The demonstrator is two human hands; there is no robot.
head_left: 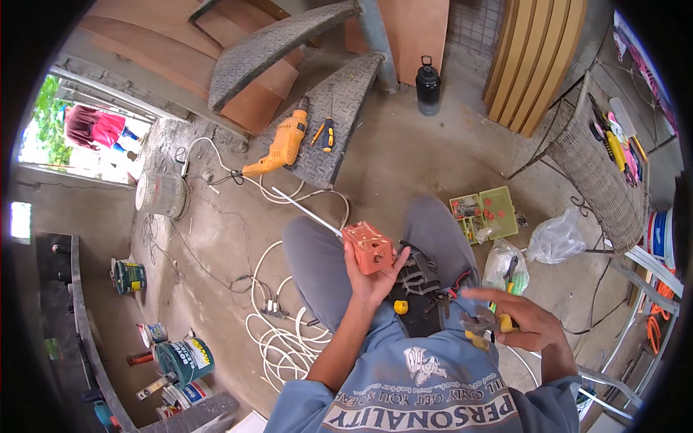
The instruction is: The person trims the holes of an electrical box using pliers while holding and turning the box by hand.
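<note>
My left hand (372, 287) holds an orange electrical utility box (367, 247) above my lap, its fingers under and around it. A thin white length of cable or rod (309, 211) runs up and left from the box; how it joins is hidden. At my right side, my right hand (535, 326) is closed on pliers with yellow handles (482, 322), their jaws toward my middle, while the index finger points left. Below the box, a black glove or pouch (419, 278) lies on my lap beside a small yellow item (401, 307).
A yellow drill (286, 142) and a screwdriver (328, 136) lie on a metal stair tread (332, 162). Coiled white cable (278, 339) covers floor at left. A green organizer box (499, 209), plastic bags (554, 234) and a wicker stand (599, 184) are at right. Paint buckets (184, 361) stand left.
</note>
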